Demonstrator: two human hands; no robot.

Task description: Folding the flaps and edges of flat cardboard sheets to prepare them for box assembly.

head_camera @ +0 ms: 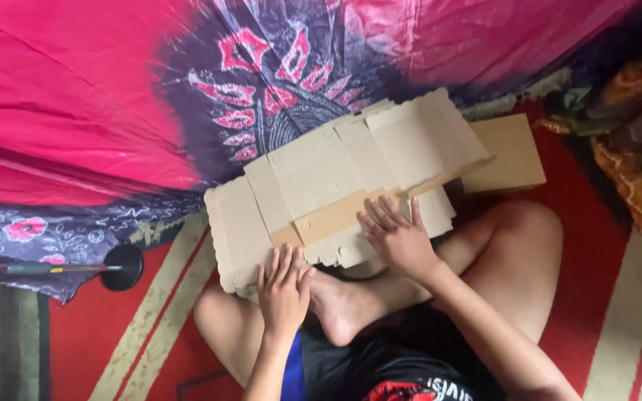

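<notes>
The flat, unfolded grey-brown cardboard box blank with scalloped edges [336, 186] lies across the seated person's crossed legs, still wholly flat with no wall raised, so the folding looks barely begun. The left hand [284, 286] rests at its near edge and the right hand [397, 236] lies on its middle, fingers spread and gripping nothing. A separate plain brown cardboard sheet [510, 152] lies just beside it on the red striped floor mat [150, 312], before a pink-and-purple patterned cloth [113, 96].
</notes>
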